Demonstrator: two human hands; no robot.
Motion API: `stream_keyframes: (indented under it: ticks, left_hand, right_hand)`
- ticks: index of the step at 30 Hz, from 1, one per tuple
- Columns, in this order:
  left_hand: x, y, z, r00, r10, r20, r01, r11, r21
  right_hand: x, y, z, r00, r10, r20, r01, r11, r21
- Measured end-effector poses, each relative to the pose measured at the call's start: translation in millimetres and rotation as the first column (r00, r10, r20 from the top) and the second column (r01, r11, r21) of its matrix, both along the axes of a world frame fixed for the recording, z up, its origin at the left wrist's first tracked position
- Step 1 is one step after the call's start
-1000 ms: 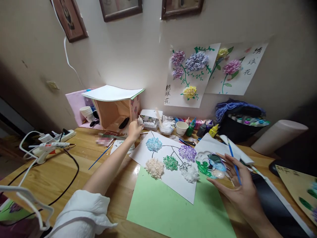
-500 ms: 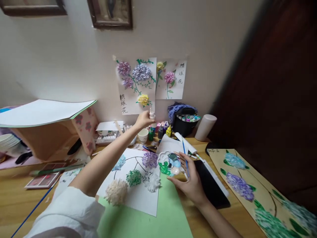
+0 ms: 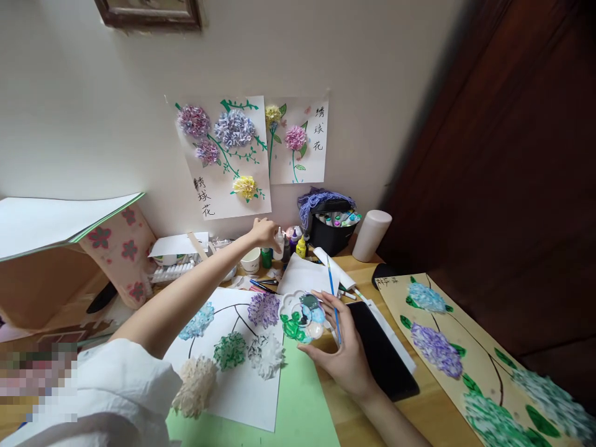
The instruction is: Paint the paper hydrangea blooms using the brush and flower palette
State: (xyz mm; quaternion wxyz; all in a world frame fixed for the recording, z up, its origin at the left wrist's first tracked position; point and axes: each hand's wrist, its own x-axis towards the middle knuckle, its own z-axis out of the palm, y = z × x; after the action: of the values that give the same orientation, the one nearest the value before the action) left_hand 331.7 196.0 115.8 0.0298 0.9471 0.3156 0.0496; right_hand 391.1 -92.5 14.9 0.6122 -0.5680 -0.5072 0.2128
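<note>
My left hand [image 3: 265,233] reaches to the back of the table, fingers apart, right beside a white squeeze bottle [image 3: 279,244] with a pointed nozzle. The bottle stands among small paint bottles, including a green bottle [image 3: 266,257] and a yellow bottle [image 3: 300,247]. Between thumb and fingers, my right hand [image 3: 347,351] grips a white flower-shaped palette [image 3: 287,304] with green, blue and pale paint. A blue paintbrush [image 3: 333,295] is tucked in the same hand. Below lies white paper [image 3: 249,406] with drawn stems and raised flower heads, including a green flower [image 3: 230,351] and a cream flower [image 3: 194,386].
A paper cup [image 3: 250,261] stands left of the bottles. A black pen box [image 3: 333,234], a pale cylinder [image 3: 372,236] and a black tablet [image 3: 384,354] are on the right. Another flower picture [image 3: 470,347] lies at far right. Green paper [image 3: 302,397] lies under the white sheet.
My left hand has lowered the white bottle among the other bottles, and its fingers have come apart from it. My right hand keeps the palette and brush. The view has shifted right.
</note>
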Motion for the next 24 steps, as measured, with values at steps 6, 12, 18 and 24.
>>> stream_keyframes:
  ticks: [6, 12, 18, 24]
  left_hand:
    - [3, 0, -8.9, 0.995, -0.056, -0.078, 0.059, 0.998, 0.033]
    - [10, 5, -14.6, 0.992, -0.094, -0.086, 0.094, 0.996, 0.002]
    - [13, 11, -19.6, 0.989, -0.090, -0.114, 0.093, 0.995, 0.028]
    - [15, 11, -28.2, 0.990, -0.077, -0.120, 0.086, 0.994, 0.071]
  right_hand:
    - [0, 0, -0.7, 1.000, 0.009, 0.014, -0.009, 1.000, -0.010]
    - [0, -2, 0.1, 1.000, -0.001, 0.023, 0.001, 1.000, -0.023]
    - [1, 0, -1.1, 0.999, -0.011, 0.041, 0.012, 1.000, -0.015]
    - [2, -1, 0.0, 0.998, -0.007, 0.057, 0.008, 1.000, -0.019]
